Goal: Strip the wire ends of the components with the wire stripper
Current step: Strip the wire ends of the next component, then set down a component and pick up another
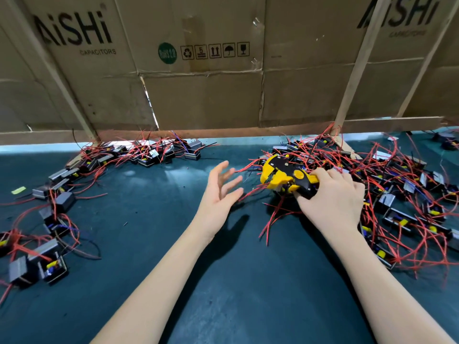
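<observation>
The right hand grips the handles of the yellow and black wire stripper, its fingers curled around them, and the head of the tool points to the left, low over the right pile of components with their red wires. The left hand is open above the green mat, fingers spread and holding nothing, just left of the tool and near some red wire ends that stick out from under it. A second heap of components lies along the left and far side of the mat, under the cardboard wall. I judge that the step in hand is to fetch the next component. The next move calls for the left hand to pinch one wire or one component and bring its end straight into the stripper's mouth, because the wires are tangled and a neighbouring wire can easily come with it.
</observation>
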Demonstrator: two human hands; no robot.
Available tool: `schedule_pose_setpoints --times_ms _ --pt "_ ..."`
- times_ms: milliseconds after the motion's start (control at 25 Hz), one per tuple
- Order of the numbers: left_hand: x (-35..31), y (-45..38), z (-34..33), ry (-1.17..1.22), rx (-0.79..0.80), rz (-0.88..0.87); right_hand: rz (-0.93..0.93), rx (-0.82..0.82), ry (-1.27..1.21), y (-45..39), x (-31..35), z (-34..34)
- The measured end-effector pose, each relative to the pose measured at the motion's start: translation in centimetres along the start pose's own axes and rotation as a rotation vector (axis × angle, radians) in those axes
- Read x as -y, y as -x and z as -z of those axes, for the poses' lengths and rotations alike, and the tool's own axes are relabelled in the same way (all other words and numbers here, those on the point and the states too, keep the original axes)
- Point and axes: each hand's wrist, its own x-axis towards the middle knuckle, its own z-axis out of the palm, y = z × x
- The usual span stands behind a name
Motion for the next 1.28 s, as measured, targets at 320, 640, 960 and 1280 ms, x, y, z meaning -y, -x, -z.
schedule_pose_setpoints --times_ms 320,640,960,1280 --pt "0.5 -4.6 5.7 -0.606 -0.358 -0.063 -0.011 -0.214 -0.172 -0.3 -0.1 0.7" --pt "0.9 -11.5 15.8 -1.377 -0.29 0.406 0.151 -0.178 -0.057 0.1 0.2 0.2" --pt "0.8 -11.4 16.1 -1.499 -0.288 0.24 0.119 -0.168 -0.054 -0.1 0.2 0.0" --pt "-1.7 -5.2 9.6 -0.951 -0.076 0.175 0.092 -0.136 -0.082 0.0 0.1 -0.1"
